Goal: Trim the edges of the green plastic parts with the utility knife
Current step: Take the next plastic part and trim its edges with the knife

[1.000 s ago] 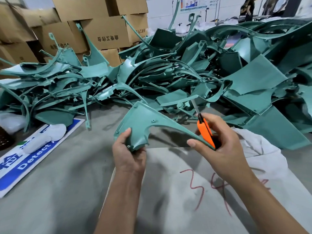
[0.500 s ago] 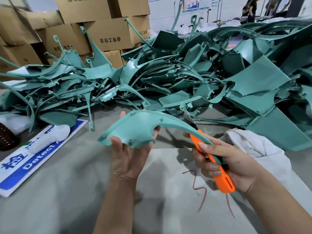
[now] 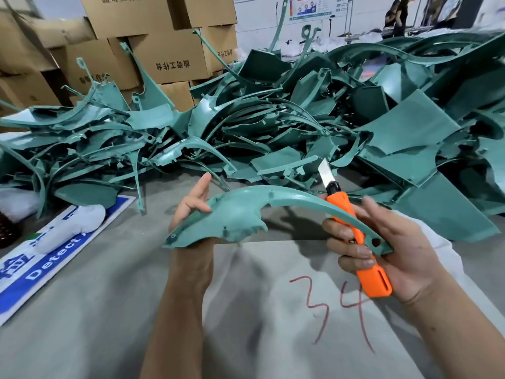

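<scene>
The green plastic part (image 3: pixel 240 212) hides most of the left hand (image 3: pixel 191 206) behind it, palm included. Its narrow end crosses the right hand (image 3: pixel 388 247) and covers the middle of the orange utility knife (image 3: pixel 358 233). Left of the part, the blue sign (image 3: pixel 35 269) runs off the picture's edge.

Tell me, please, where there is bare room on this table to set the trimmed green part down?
Bare grey tabletop lies between the blue sign and the white sheet marked 34, which is bare too. The far side is crowded with the pile of green parts.
</scene>
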`<state>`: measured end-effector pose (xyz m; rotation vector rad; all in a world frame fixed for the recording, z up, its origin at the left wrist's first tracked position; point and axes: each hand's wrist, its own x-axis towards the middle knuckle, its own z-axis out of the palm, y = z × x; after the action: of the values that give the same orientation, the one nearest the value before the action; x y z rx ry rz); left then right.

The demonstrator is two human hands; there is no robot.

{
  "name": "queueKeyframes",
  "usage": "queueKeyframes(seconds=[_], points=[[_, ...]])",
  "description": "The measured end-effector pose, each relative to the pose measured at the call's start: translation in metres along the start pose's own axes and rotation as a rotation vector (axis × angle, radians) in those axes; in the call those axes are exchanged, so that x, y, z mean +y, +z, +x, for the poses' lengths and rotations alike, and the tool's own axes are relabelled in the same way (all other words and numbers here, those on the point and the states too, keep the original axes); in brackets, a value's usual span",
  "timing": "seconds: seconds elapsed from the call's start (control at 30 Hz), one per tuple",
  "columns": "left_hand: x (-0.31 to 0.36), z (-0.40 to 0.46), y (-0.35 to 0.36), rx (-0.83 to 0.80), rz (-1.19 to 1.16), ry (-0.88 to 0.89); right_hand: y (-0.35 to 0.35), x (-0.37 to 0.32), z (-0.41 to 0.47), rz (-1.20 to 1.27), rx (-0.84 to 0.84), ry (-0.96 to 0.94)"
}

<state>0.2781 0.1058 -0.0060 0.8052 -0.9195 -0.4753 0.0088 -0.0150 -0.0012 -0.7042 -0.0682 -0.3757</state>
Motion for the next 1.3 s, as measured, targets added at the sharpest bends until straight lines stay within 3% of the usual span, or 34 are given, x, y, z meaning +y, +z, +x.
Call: queueKeyframes(seconds=[0.1, 0.17, 0.23, 0.3, 0.43, 0.53, 0.67, 0.93, 1.17, 1.3], points=[[-0.005, -0.004, 0.001, 0.280, 0.040, -0.046, 0.000, -0.004, 0.000, -0.056, 0.185, -0.105], [-0.007, -0.005, 0.001, 0.396, -0.094, -0.101, 0.000, -0.003, 0.005, -0.117, 0.381, -0.253], [-0.006, -0.005, 0.002, 0.399, -0.132, -0.117, -0.001, 0.002, 0.011, -0.243, 0.578, -0.447], [-0.006, -0.006, 0.007, 0.389, -0.128, -0.136, 0.003, 0.008, 0.013, -0.548, 0.722, -0.665], [-0.012, -0.010, 0.026, 0.331, -0.297, -0.239, 0.018, 0.029, 0.013, -1.125, 0.731, -0.876], [-0.015, -0.009, 0.027, 0.272, -0.410, -0.281, 0.019, 0.043, 0.016, -1.509, 0.742, -0.897], [-0.018, -0.011, 0.026, 0.147, -0.486, -0.363, 0.022, 0.053, 0.024, -1.766, 0.657, -0.883], [-0.011, -0.018, 0.034, -0.059, -0.521, -0.420, 0.019, 0.053, 0.025, -1.881, 0.695, -0.740], [-0.013, -0.020, 0.038, -0.067, -0.570, -0.444, 0.016, 0.053, 0.025, -1.828, 0.677, -0.719], [-0.016, -0.019, 0.039, -0.031, -0.610, -0.432, 0.014, 0.052, 0.025, -1.874, 0.795, -0.717]])
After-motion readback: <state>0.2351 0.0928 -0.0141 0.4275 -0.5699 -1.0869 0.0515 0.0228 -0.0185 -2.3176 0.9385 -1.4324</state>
